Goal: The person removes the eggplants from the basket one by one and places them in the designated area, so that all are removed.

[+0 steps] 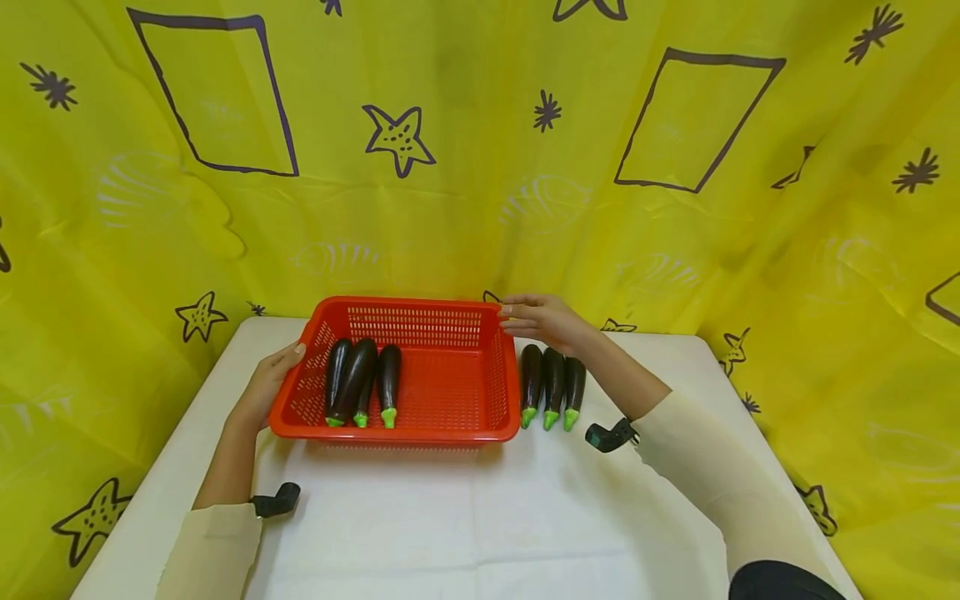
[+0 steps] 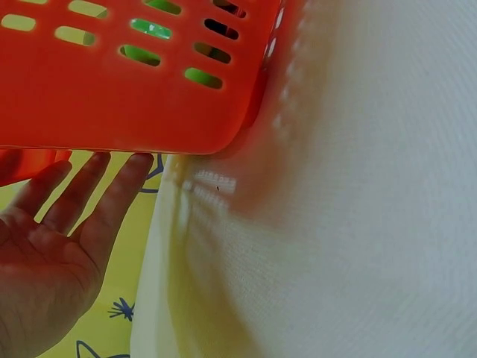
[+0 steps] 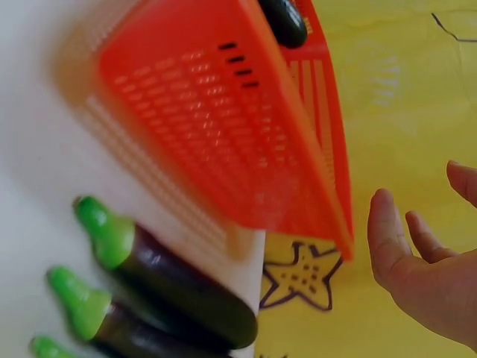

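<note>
A red plastic basket [image 1: 450, 435] with slotted walls sits toward the back of the table. Several dark eggplants [image 1: 388, 379] with green stem ends lie in its left half. At the basket's left rim, my left hand [image 1: 264, 385] holds on, thumb over the edge; the left wrist view shows its fingertips against the rim from below. My right hand [image 1: 547, 321] is beside the back right corner, fingers extended. A gap separates that hand [image 3: 432, 276] from the rim in the right wrist view. Three more eggplants [image 1: 553, 383] lie side by side just right of the basket.
White cloth covers the table [image 1: 420, 517]. Behind and along both sides hangs a yellow curtain [image 1: 465, 217] with dark drawn stars and frames. Small black devices sit on the left wrist [image 1: 277, 500] and right wrist [image 1: 609, 436].
</note>
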